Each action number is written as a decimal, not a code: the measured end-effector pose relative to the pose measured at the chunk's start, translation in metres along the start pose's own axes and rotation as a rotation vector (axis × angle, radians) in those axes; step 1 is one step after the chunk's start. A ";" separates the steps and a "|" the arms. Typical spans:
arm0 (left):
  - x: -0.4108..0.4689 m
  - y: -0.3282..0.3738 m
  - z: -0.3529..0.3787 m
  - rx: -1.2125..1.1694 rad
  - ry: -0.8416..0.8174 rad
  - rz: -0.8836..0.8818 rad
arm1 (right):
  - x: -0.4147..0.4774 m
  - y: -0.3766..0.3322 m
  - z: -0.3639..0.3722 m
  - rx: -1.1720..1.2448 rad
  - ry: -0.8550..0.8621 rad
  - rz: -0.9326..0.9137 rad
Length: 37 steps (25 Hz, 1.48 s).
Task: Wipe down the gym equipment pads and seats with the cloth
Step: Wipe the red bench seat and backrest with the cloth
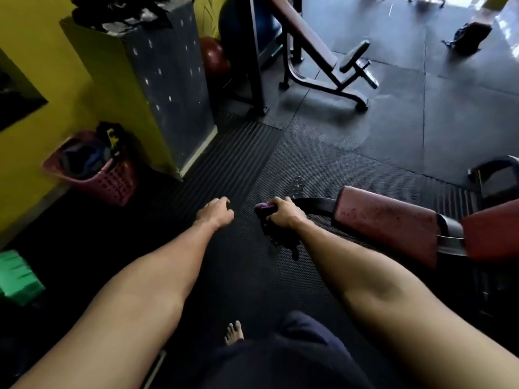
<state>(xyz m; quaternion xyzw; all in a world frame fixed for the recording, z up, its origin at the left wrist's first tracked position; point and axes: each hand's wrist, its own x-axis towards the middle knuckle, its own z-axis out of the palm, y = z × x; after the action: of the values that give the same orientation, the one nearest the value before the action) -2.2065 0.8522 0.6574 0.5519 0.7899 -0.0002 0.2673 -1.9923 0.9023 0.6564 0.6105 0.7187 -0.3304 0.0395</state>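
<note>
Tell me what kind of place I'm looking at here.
Most likely a gym: black rubber floor mats, a slanted workout bench, a red exercise ball in the corner, and a worn red seat pad beside the right hand, which grips a cloth.

The one head-worn camera is looking forward and steeply down from close above both forearms. It is centring on the left hand (215, 213) and the right hand (285, 214), which is gripping a cloth (261, 209). A red bench (387, 223) is running off the right edge, and the rubber floor (393, 122) is stretching away ahead.
</note>
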 end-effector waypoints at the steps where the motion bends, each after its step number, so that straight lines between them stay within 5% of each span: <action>1: 0.024 -0.001 -0.018 0.015 0.011 0.016 | 0.021 -0.010 -0.008 0.002 0.010 0.008; 19: 0.469 0.146 -0.256 0.112 0.072 0.277 | 0.389 -0.087 -0.287 0.143 0.319 0.129; 28: 0.679 0.247 -0.383 0.209 0.118 0.542 | 0.547 -0.101 -0.422 0.223 0.532 0.324; 37: 0.814 0.418 -0.403 0.305 0.027 0.851 | 0.620 -0.034 -0.524 0.298 0.707 0.557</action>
<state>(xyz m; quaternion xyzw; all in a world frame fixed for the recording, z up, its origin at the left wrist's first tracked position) -2.2138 1.8441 0.7822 0.8607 0.4868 0.0005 0.1491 -1.9979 1.7029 0.7935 0.8539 0.4420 -0.1788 -0.2085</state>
